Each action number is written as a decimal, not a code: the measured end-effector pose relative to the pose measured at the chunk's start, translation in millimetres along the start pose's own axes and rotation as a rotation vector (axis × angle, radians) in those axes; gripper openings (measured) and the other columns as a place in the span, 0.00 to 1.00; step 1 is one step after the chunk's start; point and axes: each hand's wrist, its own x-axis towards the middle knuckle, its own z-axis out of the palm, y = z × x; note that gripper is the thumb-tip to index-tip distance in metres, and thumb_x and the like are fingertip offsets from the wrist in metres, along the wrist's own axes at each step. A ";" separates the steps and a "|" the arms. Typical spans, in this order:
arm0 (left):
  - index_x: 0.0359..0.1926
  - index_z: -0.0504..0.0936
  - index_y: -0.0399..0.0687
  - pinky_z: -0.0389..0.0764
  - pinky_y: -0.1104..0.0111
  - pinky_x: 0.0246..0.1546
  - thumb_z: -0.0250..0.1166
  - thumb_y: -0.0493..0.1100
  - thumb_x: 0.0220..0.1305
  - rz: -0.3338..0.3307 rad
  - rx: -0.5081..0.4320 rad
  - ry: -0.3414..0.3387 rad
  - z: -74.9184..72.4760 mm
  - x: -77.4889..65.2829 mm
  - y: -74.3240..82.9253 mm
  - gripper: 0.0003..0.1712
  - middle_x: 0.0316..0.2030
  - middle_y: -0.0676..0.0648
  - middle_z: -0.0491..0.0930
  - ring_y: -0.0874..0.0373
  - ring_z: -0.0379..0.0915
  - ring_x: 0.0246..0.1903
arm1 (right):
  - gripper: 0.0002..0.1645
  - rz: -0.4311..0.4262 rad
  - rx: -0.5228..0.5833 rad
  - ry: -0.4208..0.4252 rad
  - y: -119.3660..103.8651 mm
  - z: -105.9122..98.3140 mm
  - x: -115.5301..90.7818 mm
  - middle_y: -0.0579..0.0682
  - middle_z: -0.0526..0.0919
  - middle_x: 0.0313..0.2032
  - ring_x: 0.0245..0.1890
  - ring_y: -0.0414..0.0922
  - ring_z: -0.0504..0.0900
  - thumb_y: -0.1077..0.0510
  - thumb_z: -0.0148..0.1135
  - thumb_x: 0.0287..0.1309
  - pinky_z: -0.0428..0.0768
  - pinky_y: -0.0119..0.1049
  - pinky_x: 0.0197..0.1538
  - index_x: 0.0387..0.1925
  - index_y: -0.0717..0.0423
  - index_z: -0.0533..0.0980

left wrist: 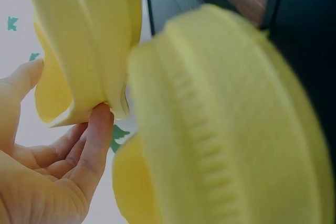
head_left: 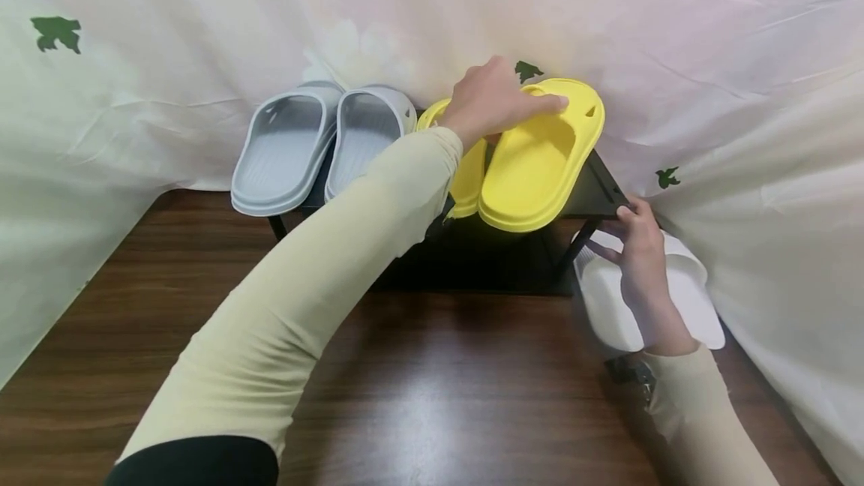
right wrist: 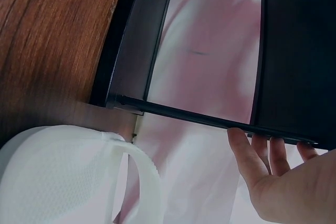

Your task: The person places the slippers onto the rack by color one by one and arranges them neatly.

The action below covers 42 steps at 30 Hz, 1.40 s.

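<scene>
My left hand [head_left: 489, 100] pinches a yellow slipper [head_left: 529, 171] at its upper end, thumb on the upper and fingers at the edge, as the left wrist view shows. That slipper sits over the right part of a black shoe rack [head_left: 601, 190]. Partly hidden by my left arm, a second yellow slipper [head_left: 467, 182] lies just to its left. My right hand [head_left: 644, 253] grips the rack's right end, its fingers [right wrist: 244, 153] on the dark side bar. White slippers [head_left: 610, 298] lie on the floor beneath my right wrist.
Two grey slippers [head_left: 280, 152] sit side by side on the rack's left part. Pale cloth [head_left: 202, 36] with green leaf-like shapes hangs close behind the rack and along both sides. Brown wood-grain floor [head_left: 432, 381] stretches in front.
</scene>
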 end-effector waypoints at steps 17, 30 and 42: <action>0.37 0.76 0.52 0.80 0.71 0.29 0.65 0.68 0.62 -0.008 0.128 0.047 6.4 22.3 -1.2 0.25 0.33 0.53 0.76 0.60 0.78 0.30 | 0.11 0.008 -0.044 0.009 -0.2 4.5 1.4 0.43 0.83 0.38 0.41 0.43 0.81 0.57 0.46 0.75 0.86 0.35 0.38 0.49 0.48 0.75; 0.28 0.66 0.55 0.71 0.70 0.35 0.59 0.58 0.67 0.022 0.310 0.031 9.8 27.3 12.3 0.18 0.28 0.55 0.64 0.60 0.68 0.35 | 0.11 -0.056 -0.007 -0.037 2.1 -1.9 0.5 0.43 0.84 0.37 0.40 0.43 0.82 0.58 0.47 0.75 0.85 0.36 0.38 0.47 0.48 0.77; 0.32 0.69 0.56 0.73 0.70 0.36 0.55 0.50 0.70 -0.062 0.381 0.005 14.1 29.4 21.5 0.09 0.32 0.55 0.69 0.59 0.71 0.38 | 0.10 -0.030 -0.011 -0.025 0.8 0.4 1.9 0.43 0.83 0.38 0.40 0.43 0.82 0.57 0.48 0.75 0.86 0.36 0.38 0.48 0.48 0.76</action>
